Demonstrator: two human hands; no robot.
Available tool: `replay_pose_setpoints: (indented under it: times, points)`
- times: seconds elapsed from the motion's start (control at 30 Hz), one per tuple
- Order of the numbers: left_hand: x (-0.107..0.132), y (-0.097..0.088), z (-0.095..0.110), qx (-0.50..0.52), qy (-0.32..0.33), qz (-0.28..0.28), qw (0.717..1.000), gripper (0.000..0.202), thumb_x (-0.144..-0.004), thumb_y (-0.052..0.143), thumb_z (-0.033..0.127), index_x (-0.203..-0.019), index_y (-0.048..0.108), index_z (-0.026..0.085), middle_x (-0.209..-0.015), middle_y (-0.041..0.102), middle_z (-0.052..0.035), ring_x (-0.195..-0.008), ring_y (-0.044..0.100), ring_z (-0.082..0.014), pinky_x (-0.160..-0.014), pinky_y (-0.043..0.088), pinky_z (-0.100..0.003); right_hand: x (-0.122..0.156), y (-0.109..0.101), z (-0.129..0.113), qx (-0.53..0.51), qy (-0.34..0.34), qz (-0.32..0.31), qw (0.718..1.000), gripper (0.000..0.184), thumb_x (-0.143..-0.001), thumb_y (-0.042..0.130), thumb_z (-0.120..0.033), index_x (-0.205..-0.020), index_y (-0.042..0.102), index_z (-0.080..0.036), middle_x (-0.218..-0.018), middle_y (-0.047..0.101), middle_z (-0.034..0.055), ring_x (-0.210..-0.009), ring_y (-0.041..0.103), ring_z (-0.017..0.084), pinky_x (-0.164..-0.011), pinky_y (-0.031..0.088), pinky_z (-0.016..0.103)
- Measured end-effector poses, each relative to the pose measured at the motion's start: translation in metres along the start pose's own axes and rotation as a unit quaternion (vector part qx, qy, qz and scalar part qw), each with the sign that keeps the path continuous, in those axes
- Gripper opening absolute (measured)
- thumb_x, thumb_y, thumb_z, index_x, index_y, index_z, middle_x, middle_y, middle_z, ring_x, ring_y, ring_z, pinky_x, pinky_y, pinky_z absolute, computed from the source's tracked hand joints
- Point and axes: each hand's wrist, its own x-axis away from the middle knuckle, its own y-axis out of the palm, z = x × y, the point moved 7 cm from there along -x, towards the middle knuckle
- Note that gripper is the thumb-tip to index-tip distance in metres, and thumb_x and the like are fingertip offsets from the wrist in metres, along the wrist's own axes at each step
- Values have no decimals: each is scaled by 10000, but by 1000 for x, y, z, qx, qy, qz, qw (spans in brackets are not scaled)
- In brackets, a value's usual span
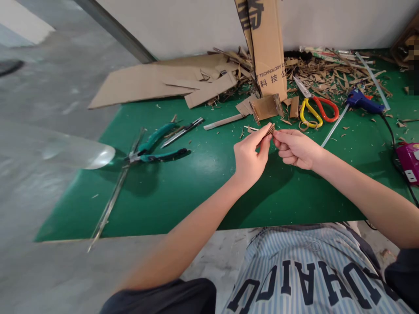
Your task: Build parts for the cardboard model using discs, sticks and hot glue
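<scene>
While the left hand (250, 159) pinches a small cardboard piece (270, 129) between thumb and fingers, the right hand (297, 149), equally near, grips its right edge narrowly; its long axis seems to slant far-right, though fingers hide much. Beyond, a tall cardboard panel (268, 46) reads "TECHNOLOGY" and "科技".

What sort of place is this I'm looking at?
Probably a craft workspace: the green table holds a heap of cardboard scraps, scissors with red and yellow handles, and a blue glue gun.
</scene>
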Motion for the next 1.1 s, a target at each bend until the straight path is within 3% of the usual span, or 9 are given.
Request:
replay_pose_setpoints:
  times: [0.17, 0.3, 0.37, 0.47, 0.53, 0.6, 0.8, 0.93, 1.1]
  points:
    - [2, 4, -3, 7, -23, -15, 1000, 292, -988, 572, 240, -1223, 739, 194, -1196, 795, -88, -989, 784, -188, -848, 646, -303, -1, -5, -8, 130, -74, 54, 987, 371, -1060, 406, -239, -689, 417, -219, -542, 300, -100, -421, 203, 63, -397, 173, 195]
    - [5, 7, -13, 71, -68, -4, 995, 354, -995, 588, 311, -1330, 642, 211, -1213, 779, -94, -1074, 770, -207, -921, 652, -333, 7, -7, -35, 380, -245, 101, 886, 349, -994, 512, -162, -658, 432, -209, -613, 431, -49, -579, 381, 96, -567, 297, 241]
    - [4, 8, -18, 114, -80, -3, 990, 545, -971, 641, 363, -1482, 484, 257, -1185, 780, -93, -1073, 770, -207, -925, 653, -335, 9, -7, -40, 424, -273, 112, 857, 355, -986, 527, -153, -651, 424, -208, -629, 453, -42, -618, 402, 103, -605, 303, 254]
    - [-2, 9, -23, 149, -87, -38, 984, 712, -910, 719, 436, -1532, 406, 287, -1228, 760, -112, -1065, 770, -212, -909, 656, -335, 5, -9, -32, 355, -201, 66, 911, 370, -1025, 471, -188, -658, 426, -209, -603, 411, -56, -548, 356, 89, -536, 277, 241]
    - [-7, 10, -23, 153, -87, -88, 980, 572, -904, 713, 448, -1418, 552, 257, -1303, 732, -125, -1098, 760, -220, -916, 654, -342, 1, -7, -20, 252, -115, 15, 961, 348, -1050, 429, -222, -703, 436, -214, -588, 362, -79, -467, 272, 71, -457, 218, 225]
    - [-10, 12, -20, 154, -79, -139, 975, 446, -930, 673, 431, -1327, 638, 231, -1320, 730, -118, -1132, 748, -222, -948, 643, -355, 1, -5, -11, 159, -52, -15, 986, 323, -1068, 408, -251, -748, 437, -218, -584, 331, -99, -420, 197, 54, -409, 153, 209]
    - [-12, 9, -17, 64, -39, -153, 985, 454, -968, 596, 334, -1404, 615, 209, -1238, 770, -114, -1067, 761, -221, -974, 622, -390, 2, -8, -8, 107, -7, -21, 994, 347, -1082, 399, -244, -740, 444, -203, -549, 301, -111, -391, 171, 32, -363, 125, 159]
    - [-14, 12, -19, 138, -67, -205, 967, 479, -922, 637, 355, -1371, 631, 186, -1344, 720, -135, -1069, 753, -221, -944, 628, -384, -1, -10, -5, 114, 9, -48, 992, 377, -1085, 414, -292, -720, 439, -199, -520, 286, -118, -389, 160, 29, -348, 137, 143]
    - [-19, 9, -22, 175, -120, -246, 946, 452, -816, 730, 349, -1227, 708, 162, -1202, 770, -103, -978, 749, -202, -881, 632, -349, -2, -13, -2, 143, 18, -81, 986, 394, -1084, 416, -288, -702, 444, -194, -502, 244, -125, -395, 143, 30, -355, 139, 144]
